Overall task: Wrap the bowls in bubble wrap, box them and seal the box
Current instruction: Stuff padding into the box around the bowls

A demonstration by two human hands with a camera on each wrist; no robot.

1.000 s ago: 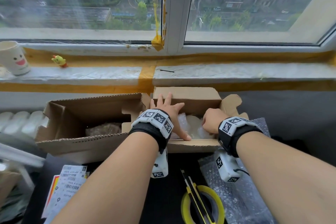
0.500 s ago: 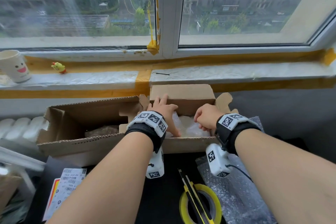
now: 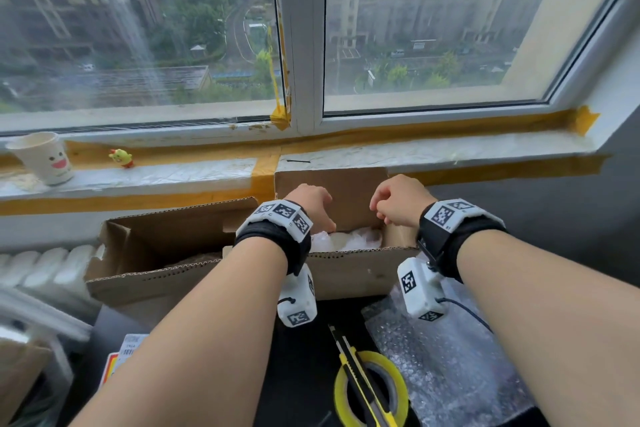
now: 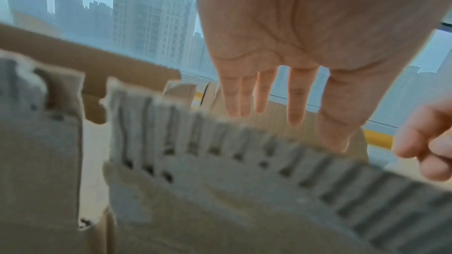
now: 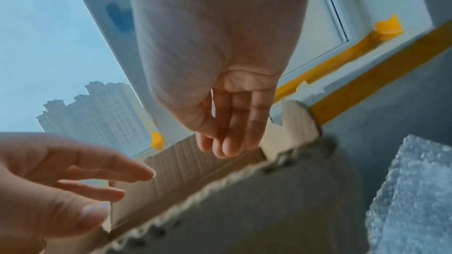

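Both hands are now lifted clear of the wrapped contents they were pressing down half a second ago, and are hovering above the open box (image 3: 349, 272). The left hand (image 3: 313, 206) is sitting over the box's left part, the right hand (image 3: 398, 201) over its right end, the two apart with the raised back flap (image 3: 346, 191) showing between them. The bubble-wrapped bundle (image 3: 346, 239) is lying inside the box, below and between the hands; whether the left thumb is still brushing it cannot be told.

From the left wrist view, the left hand (image 4: 293, 45) is holding nothing, its fingers (image 4: 297, 103) hanging nearly straight and slightly spread above the box's torn front edge (image 4: 244, 152). From the right wrist view, the right hand (image 5: 220, 65) is also holding nothing, its fingers (image 5: 232, 132) loosely bent together and pointing down toward the box's right side flap (image 5: 291, 128), close to it; contact is unclear. The head view is also looking higher up the window than before.

A second open carton (image 3: 156, 253) is standing against the box's left side. On the dark surface (image 3: 301, 374) nearer the person, a yellow tape roll (image 3: 398, 374) is lying with a yellow utility knife (image 3: 360, 378) across it, beside a loose sheet of bubble wrap (image 3: 450, 367). A paper cup (image 3: 43, 158) and a small yellow figure (image 3: 121, 158) are standing on the windowsill (image 3: 433, 152).
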